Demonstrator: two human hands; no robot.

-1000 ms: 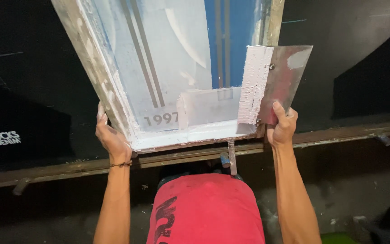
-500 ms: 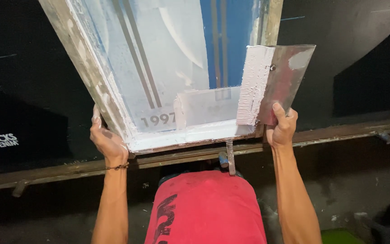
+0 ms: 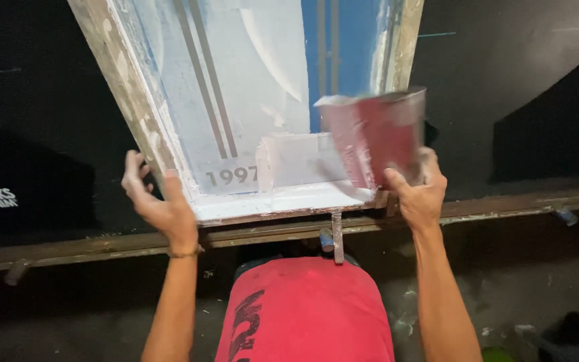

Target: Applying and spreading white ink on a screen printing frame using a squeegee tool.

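A wooden-framed printing screen (image 3: 135, 100) smeared with white ink stands tilted in front of me, its mesh showing pale blue with grey stripes and numerals. My left hand (image 3: 159, 204) is off the frame's lower left corner, fingers spread, holding nothing. My right hand (image 3: 418, 191) grips a flat metal scraper blade (image 3: 376, 137), blurred, with a white ink edge, over the screen's lower right part. A patch of white ink (image 3: 303, 167) lies on the mesh by the bottom rail.
A long wooden rail (image 3: 504, 204) runs left to right under the screen, with a metal bracket (image 3: 336, 234) at its middle. Black fabric (image 3: 28, 134) lies on both sides. My red shirt (image 3: 306, 312) fills the bottom centre.
My left hand has let go of the frame's corner and opened. My right hand has swung the scraper from flat against the frame's right side toward the mesh; it now blurs.
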